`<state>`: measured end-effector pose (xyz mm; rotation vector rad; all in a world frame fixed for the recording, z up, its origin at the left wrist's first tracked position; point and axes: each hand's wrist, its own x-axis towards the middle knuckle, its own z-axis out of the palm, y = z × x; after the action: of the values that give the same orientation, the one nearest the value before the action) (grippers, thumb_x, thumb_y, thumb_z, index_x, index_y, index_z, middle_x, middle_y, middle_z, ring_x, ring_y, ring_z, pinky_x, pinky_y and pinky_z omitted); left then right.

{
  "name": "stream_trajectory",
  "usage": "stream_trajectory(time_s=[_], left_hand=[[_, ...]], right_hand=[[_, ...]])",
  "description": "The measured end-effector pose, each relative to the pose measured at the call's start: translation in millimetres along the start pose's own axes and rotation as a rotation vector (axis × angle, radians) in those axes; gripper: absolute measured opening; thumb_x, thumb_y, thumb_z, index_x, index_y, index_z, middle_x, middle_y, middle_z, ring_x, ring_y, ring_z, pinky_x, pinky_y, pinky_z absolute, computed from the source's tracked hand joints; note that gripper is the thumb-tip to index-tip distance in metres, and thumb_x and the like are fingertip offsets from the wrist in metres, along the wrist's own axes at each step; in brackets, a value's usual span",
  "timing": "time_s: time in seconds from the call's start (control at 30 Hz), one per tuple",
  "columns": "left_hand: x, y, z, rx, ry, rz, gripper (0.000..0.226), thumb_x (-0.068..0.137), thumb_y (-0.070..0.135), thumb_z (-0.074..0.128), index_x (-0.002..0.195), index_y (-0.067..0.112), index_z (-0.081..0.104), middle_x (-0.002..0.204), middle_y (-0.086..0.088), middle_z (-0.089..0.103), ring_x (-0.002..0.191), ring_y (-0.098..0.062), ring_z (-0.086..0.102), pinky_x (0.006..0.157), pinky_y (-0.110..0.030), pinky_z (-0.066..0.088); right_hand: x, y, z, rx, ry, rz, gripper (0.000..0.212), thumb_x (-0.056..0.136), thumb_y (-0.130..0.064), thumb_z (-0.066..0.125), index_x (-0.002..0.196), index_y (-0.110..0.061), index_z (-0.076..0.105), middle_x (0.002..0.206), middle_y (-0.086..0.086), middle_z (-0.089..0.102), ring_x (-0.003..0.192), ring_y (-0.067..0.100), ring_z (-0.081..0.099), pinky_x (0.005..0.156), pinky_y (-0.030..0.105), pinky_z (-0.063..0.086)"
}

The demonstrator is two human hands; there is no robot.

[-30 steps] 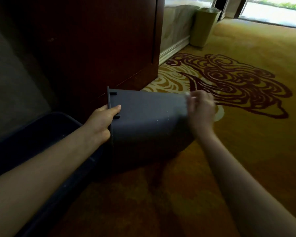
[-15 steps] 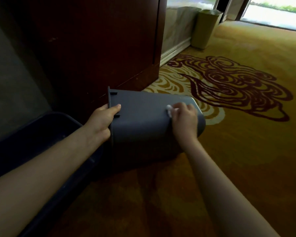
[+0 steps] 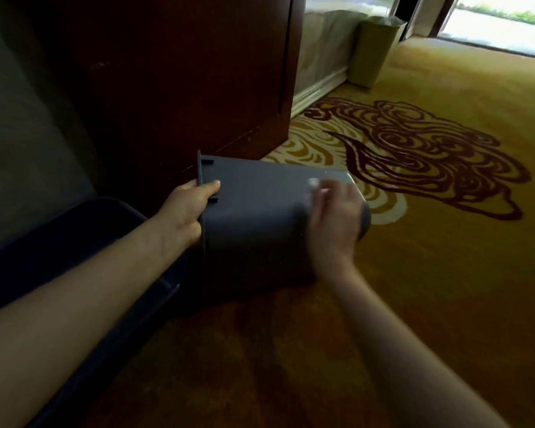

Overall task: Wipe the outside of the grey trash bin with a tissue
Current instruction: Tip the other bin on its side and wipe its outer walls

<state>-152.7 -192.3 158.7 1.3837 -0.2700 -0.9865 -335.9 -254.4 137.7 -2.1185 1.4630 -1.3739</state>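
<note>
White tissue [image 3: 313, 182] under right hand [image 3: 334, 217]

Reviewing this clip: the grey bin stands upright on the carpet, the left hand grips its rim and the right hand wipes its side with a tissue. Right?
Not quite. The head view shows the grey bin lying on its side on the carpet, not upright. The rest holds: the left hand grips its rim and the right hand wipes its side with a tissue.
</note>
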Motion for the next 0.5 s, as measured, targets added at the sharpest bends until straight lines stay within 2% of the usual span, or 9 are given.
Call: stream_trajectory(time_s=[0.1,0.17,0.23,0.33,0.4,0.47,0.5], left_hand=[[3.1,2.9,3.4,0.023,0.017,0.018,0.029,0.091,0.013,0.052,0.12,0.013,0.054,0.083,-0.005,0.063,0.069,-0.018,0.062,0.043,-0.027,0.052],[3.5,3.5,4.7,0.049,0.022,0.032,0.029,0.092,0.013,0.051,0.12,0.012,0.054,0.081,-0.005,0.062,0.067,-0.018,0.061,0.043,-0.026,0.051],[3.1,4.5,4.7,0.037,0.014,0.014,0.027,0.092,0.013,0.051,0.118,0.014,0.055,0.082,-0.005,0.062,0.068,-0.018,0.062,0.042,-0.027,0.051],[4.1,7.6,3.0,0.034,0.001,-0.015,0.025,0.091,0.012,0.052,0.115,0.016,0.055,0.085,-0.004,0.063,0.071,-0.018,0.063,0.043,-0.028,0.052],[5.9,8.8,2.6,0.058,0.003,-0.01,0.027,0.091,0.011,0.052,0.117,0.015,0.054,0.088,-0.004,0.062,0.075,-0.018,0.063,0.049,-0.031,0.05],[7.3,10.0,3.0,0.078,-0.007,0.002,0.031,0.091,0.011,0.052,0.121,0.013,0.053,0.09,-0.004,0.061,0.078,-0.018,0.062,0.054,-0.032,0.049],[7.5,10.6,3.6,0.083,-0.017,0.001,0.032,0.091,0.011,0.051,0.123,0.013,0.051,0.092,-0.004,0.061,0.079,-0.018,0.062,0.056,-0.032,0.049]], right_hand=[[-54.5,-46.8,22.3,0.033,-0.092,-0.322,0.02,0.089,-0.024,0.038,0.097,-0.013,0.053,0.092,0.007,0.057,0.078,0.017,0.052,0.067,0.027,0.046],[-70.1,-50.9,34.2,0.011,-0.171,-0.394,0.019,0.088,-0.021,0.042,0.098,-0.012,0.055,0.093,0.007,0.057,0.08,0.018,0.051,0.069,0.026,0.044],[-66.9,-35.9,36.9,0.009,-0.184,-0.352,0.02,0.087,-0.019,0.045,0.101,-0.009,0.056,0.094,0.01,0.057,0.08,0.021,0.052,0.07,0.029,0.045],[-49.7,-2.2,30.9,0.015,-0.133,-0.24,0.026,0.09,-0.025,0.038,0.102,-0.009,0.055,0.094,0.012,0.057,0.08,0.023,0.052,0.071,0.033,0.046],[-34.8,26.2,26.6,0.034,-0.08,-0.067,0.024,0.091,-0.022,0.039,0.102,-0.008,0.055,0.096,0.013,0.055,0.083,0.026,0.053,0.073,0.031,0.043],[-20.8,54.6,23.1,0.096,-0.035,0.131,0.02,0.093,-0.018,0.043,0.104,-0.006,0.055,0.1,0.013,0.052,0.09,0.028,0.053,0.075,0.023,0.039],[-15.9,66.6,21.7,0.096,-0.005,0.17,0.02,0.095,-0.019,0.043,0.106,-0.007,0.054,0.101,0.01,0.05,0.09,0.026,0.053,0.073,0.022,0.04]])
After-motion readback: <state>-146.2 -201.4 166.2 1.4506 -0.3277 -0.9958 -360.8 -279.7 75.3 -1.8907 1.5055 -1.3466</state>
